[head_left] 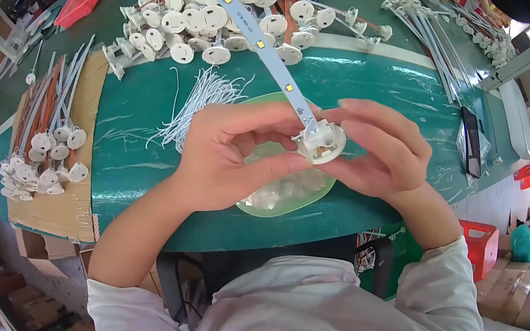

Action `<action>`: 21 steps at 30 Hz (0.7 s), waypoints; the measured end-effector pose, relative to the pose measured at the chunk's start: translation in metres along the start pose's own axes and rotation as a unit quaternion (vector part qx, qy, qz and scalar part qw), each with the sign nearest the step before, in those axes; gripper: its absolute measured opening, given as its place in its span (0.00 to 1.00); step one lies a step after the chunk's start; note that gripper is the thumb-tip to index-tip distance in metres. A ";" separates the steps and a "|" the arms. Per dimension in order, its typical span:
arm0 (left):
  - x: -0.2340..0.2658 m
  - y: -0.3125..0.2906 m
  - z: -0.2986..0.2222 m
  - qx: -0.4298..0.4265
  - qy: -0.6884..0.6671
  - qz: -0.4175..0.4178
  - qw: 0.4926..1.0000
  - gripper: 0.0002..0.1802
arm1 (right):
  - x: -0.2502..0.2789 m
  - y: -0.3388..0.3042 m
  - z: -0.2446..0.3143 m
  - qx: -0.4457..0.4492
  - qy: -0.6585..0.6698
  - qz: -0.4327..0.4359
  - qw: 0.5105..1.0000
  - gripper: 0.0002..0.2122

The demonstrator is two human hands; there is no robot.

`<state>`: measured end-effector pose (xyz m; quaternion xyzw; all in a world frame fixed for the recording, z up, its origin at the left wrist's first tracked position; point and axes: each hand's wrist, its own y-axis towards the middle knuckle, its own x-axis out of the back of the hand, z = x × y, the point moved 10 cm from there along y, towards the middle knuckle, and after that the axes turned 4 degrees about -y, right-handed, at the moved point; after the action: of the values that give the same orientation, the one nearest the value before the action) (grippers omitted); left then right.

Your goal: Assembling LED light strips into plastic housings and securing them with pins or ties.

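Between my two hands is an LED strip board (262,45) with a round white plastic end cap (323,142) at its lower end. The narrow pale board, dotted with small yellow LEDs, slants up and to the left. My left hand (226,154) pinches the cap from the left, its thumb and index finger at the rim. From the right, my right hand (384,148) grips the cap with its fingertips. Below them stands a light green bowl (287,204) with small clear or whitish pieces in it, partly hidden by my hands.
A bundle of thin white wires (193,111) lies left of the bowl. Many white round-capped pieces (210,17) are heaped at the back. More capped strips rest on cardboard (57,208) at the left and at the far right. A black flat object (472,143) lies near the right edge.
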<state>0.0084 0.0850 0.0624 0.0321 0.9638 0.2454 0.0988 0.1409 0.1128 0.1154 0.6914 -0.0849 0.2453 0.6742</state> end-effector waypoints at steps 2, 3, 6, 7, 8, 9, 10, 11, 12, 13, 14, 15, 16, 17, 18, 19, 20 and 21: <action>0.003 -0.001 0.003 -0.013 0.005 -0.006 1.000 0.23 | 0.004 -0.005 -0.008 -0.036 0.001 -0.010 0.999 0.18; 0.003 -0.002 0.001 -0.029 0.013 -0.007 0.999 0.23 | 0.002 -0.006 -0.006 -0.024 0.009 0.003 1.000 0.17; 0.007 -0.003 0.001 -0.029 0.011 -0.022 0.999 0.21 | -0.004 -0.008 -0.006 -0.011 0.033 0.031 0.999 0.16; 0.010 -0.004 0.002 -0.030 0.010 -0.025 0.999 0.21 | -0.006 -0.008 -0.007 -0.012 0.046 0.041 0.998 0.16; 0.008 -0.004 0.000 -0.046 0.022 -0.011 0.999 0.20 | -0.006 -0.010 -0.008 -0.012 0.046 0.044 0.998 0.16; 0.006 -0.004 -0.001 -0.062 0.034 0.003 0.997 0.19 | -0.004 -0.012 -0.008 -0.007 0.046 0.039 0.998 0.15; 0.006 -0.003 0.000 -0.062 0.032 0.002 0.998 0.19 | -0.002 -0.013 -0.008 -0.001 0.046 0.034 0.998 0.15; 0.008 -0.004 -0.001 -0.070 0.032 -0.002 0.997 0.18 | -0.004 -0.013 -0.007 -0.002 0.048 0.035 0.998 0.15; 0.008 -0.005 -0.002 -0.077 0.032 -0.005 0.996 0.18 | -0.004 -0.011 -0.006 -0.004 0.042 0.032 0.999 0.15; 0.009 -0.006 -0.001 -0.076 0.032 -0.007 0.997 0.18 | -0.004 -0.010 -0.006 -0.005 0.036 0.028 0.999 0.15; 0.009 -0.006 -0.001 -0.075 0.033 -0.008 0.997 0.18 | -0.004 -0.011 -0.006 -0.006 0.037 0.028 0.999 0.15; 0.009 -0.006 -0.001 -0.075 0.034 -0.009 0.997 0.18 | -0.004 -0.011 -0.007 -0.008 0.038 0.028 0.999 0.15; 0.009 -0.005 -0.002 -0.075 0.034 -0.010 0.997 0.18 | -0.004 -0.011 -0.008 -0.010 0.040 0.027 0.999 0.15; 0.009 -0.005 -0.002 -0.068 0.036 -0.009 0.997 0.18 | -0.004 -0.010 -0.007 -0.010 0.040 0.028 0.999 0.15; 0.009 -0.004 -0.002 -0.061 0.038 -0.009 0.997 0.18 | -0.005 -0.009 -0.007 -0.013 0.032 0.032 0.999 0.15; 0.009 -0.004 -0.003 -0.062 0.038 -0.009 0.997 0.18 | -0.005 -0.008 -0.006 -0.016 0.023 0.036 0.999 0.15; 0.009 -0.004 -0.003 -0.060 0.048 -0.007 0.997 0.18 | -0.004 -0.007 -0.005 -0.016 0.023 0.036 0.999 0.15; 0.009 -0.004 -0.003 -0.059 0.058 -0.005 0.997 0.17 | -0.005 -0.007 -0.006 -0.023 0.023 0.049 0.998 0.15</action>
<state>-0.0009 0.0814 0.0617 0.0067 0.9520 0.3026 0.0463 0.1386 0.1179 0.1068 0.6648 -0.1087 0.2917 0.6790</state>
